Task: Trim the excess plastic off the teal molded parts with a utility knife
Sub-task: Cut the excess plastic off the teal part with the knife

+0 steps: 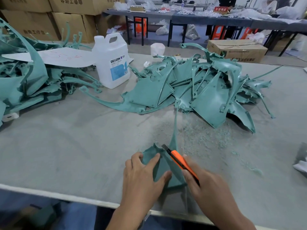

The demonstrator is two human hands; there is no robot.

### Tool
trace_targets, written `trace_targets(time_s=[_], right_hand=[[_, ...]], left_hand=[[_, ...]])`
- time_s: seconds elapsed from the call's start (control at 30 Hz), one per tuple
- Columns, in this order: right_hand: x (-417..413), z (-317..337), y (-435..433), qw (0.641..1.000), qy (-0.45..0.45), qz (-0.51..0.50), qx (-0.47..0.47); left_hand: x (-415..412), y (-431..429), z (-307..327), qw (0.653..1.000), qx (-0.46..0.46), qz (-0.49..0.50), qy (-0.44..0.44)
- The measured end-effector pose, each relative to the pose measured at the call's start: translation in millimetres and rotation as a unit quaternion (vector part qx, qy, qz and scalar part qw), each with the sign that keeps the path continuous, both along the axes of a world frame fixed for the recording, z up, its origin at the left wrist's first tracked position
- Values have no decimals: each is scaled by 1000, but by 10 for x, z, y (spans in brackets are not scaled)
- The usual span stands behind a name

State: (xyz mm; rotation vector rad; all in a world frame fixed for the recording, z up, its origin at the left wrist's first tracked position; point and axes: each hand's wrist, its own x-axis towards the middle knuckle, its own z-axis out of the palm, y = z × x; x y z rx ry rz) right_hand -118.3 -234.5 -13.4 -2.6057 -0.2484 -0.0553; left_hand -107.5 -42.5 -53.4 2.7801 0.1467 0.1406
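Note:
My left hand [142, 176] grips a teal molded part [163, 165] near the table's front edge, thumb on its face and fingers curled round its left edge. The part's thin curved arm runs up and away toward the pile. My right hand [206, 183] holds an orange utility knife [181, 161], its dark blade tip lying against the part's upper edge. A big heap of teal parts [199, 87] lies behind, centre right. Another heap of teal parts [28, 80] fills the left side.
A white DEXCON jug [113, 62] stands at the back between the heaps, next to a white board [58, 57]. Teal shavings [199, 138] cover the grey table [66, 146] right of the hands. Cardboard boxes [235, 49] and other work tables stand beyond.

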Motion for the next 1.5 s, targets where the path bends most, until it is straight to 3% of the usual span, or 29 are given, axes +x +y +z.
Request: trace_targets(time_s=[0.57,0.77,1.03,1.2,1.4,1.5], right_hand=[[-52,-4,-4,1000,-12,-7,24],[-43,53,-82,993,-79,-73,49],[-72,-44,86,996,-33,-80,29],[-121,-52,114,992,-49,-108,53],[-14,-77,64,994,-20,-106,18],[-25,-23,-17,989,-55,-132,27]], left_hand=[[-55,-35,25,1000,-24,3,-11],[-117,-65,48,982,-175,-54,-41],[20,-97,85,987,-154,-53,6],[2,-109,60,989,-144,-44,3],[14,-134,68,990,-134,-43,-6],[9,-146,62,991,-130,-42,-13]])
